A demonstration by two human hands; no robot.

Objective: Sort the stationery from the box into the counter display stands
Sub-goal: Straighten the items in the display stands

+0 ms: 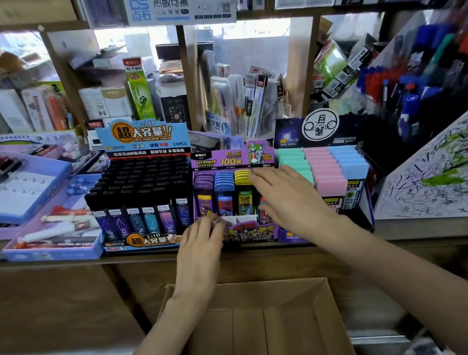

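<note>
From the head camera, both hands are up at the purple display stand [250,233] in the middle of the desk [56,263]. The left hand [201,250] has its fingers curled at the stand's front lip; whether it pinches anything, I cannot tell. The right hand [288,196] lies flat and spread over the lead cases [224,191], gripping nothing. The cardboard box [252,337] sits below, and no stock shows inside from here. My read: they're tidying the front row, squaring cases into place. Next calls for a reach down into the box, then matching the pick to the black stand [141,198], this one, or the pastel stand [326,168].
</note>
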